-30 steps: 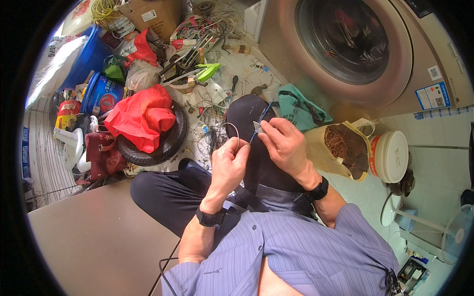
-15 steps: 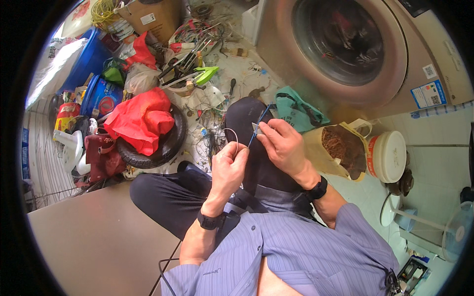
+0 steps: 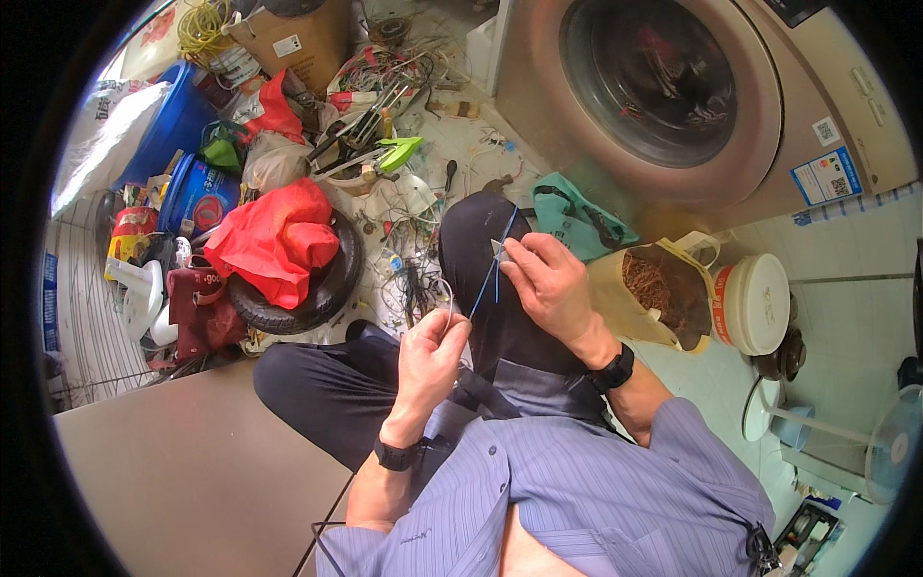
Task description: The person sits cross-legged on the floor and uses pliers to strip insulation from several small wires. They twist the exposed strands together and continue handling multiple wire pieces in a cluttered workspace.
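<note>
In the head view, my left hand is closed on a thin cable, its pale looped length rising above my fingers and a blue strand running up to the right. My right hand pinches a small flat metal piece, apparently a blade, against the blue strand. A short blue length hangs below that pinch. Both hands are over my dark-trousered legs. Whether the pale and blue lengths join inside my left fingers is hidden.
A washing machine stands behind a teal bag. Right are a yellow bag of copper-coloured wire, a white bucket and a fan. Left are red cloth on a tyre, blue tubs and scattered wires and tools.
My left hand has moved down and left from my right hand. The blue strand now spans a wider gap, and a short blue length shows hanging under my right fingers.
</note>
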### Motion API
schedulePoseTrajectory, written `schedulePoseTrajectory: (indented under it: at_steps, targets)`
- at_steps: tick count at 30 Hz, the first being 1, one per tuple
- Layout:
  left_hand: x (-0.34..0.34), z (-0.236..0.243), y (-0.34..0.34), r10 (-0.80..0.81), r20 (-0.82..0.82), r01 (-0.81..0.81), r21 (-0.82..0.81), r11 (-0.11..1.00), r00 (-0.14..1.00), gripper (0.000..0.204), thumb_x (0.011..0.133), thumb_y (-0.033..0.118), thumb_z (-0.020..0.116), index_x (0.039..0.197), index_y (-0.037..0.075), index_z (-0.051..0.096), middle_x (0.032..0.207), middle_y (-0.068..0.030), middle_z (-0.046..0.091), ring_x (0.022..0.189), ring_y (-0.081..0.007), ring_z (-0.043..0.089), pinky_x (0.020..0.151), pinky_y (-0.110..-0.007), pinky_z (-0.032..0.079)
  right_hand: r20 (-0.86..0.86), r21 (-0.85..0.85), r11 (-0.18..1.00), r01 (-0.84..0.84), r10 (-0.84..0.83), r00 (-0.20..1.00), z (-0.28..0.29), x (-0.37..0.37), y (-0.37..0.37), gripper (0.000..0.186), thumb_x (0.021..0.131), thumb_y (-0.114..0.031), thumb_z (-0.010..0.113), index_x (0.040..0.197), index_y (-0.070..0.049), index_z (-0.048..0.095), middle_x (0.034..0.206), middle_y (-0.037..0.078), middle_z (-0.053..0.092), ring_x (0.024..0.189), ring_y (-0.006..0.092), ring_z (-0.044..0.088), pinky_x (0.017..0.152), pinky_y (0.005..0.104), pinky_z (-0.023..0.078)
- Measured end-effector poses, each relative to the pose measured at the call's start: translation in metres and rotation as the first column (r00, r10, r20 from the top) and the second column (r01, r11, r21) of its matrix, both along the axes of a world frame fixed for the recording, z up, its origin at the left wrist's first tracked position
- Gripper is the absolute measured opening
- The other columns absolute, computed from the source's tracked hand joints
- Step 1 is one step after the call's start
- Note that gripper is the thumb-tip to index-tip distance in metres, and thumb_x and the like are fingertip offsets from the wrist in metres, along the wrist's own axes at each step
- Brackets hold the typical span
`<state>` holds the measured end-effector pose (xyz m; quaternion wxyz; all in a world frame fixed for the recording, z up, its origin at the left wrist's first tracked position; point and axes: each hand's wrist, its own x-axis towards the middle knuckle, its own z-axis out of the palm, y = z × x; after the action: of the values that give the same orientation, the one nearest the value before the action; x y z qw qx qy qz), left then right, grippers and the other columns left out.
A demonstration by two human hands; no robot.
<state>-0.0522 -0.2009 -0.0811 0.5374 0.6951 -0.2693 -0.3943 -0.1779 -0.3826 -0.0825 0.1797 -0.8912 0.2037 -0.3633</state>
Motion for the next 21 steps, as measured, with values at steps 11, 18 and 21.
schedulePoseTrajectory:
  at_steps: [11, 18, 21]
  targets:
    - [0.001, -0.004, 0.034, -0.026, 0.009, 0.026, 0.012, 1.000, 1.000, 0.011, 0.093, 0.008, 0.066, 0.089, -0.003, 0.066, 0.067, 0.0005, 0.056, 0.064, -0.0041, 0.047, 0.058, -0.025, 0.040, -0.008, -0.004, 1.000, 0.030, -0.030, 1.000, -0.002, -0.003, -0.002, 0.030, 0.082, -0.010, 0.080, 0.110, -0.003, 0.071, 0.100, 0.011, 0.064, 0.086, 0.0296, 0.066, 0.072, 0.0390, 0.055]
    - [0.001, 0.003, 0.055, -0.047, 0.031, 0.045, 0.046, 0.998, 0.998, 0.010, 0.092, 0.005, 0.066, 0.087, -0.003, 0.066, 0.067, -0.0005, 0.057, 0.064, -0.0039, 0.049, 0.058, -0.024, 0.042, -0.020, 0.018, 0.999, 0.042, -0.041, 0.999, -0.002, -0.005, -0.002, 0.032, 0.082, -0.010, 0.079, 0.112, -0.004, 0.070, 0.100, 0.011, 0.063, 0.086, 0.0306, 0.065, 0.073, 0.0391, 0.055]
    - [0.000, 0.005, 0.061, -0.053, -0.023, 0.054, 0.046, 0.997, 0.998, 0.009, 0.092, 0.005, 0.066, 0.087, -0.003, 0.066, 0.067, 0.0003, 0.058, 0.065, -0.0035, 0.049, 0.059, -0.024, 0.042, -0.033, 0.019, 0.998, 0.061, -0.061, 0.998, -0.003, -0.007, -0.003, 0.031, 0.083, -0.010, 0.079, 0.112, -0.004, 0.070, 0.101, 0.011, 0.063, 0.086, 0.0311, 0.065, 0.073, 0.0391, 0.055]
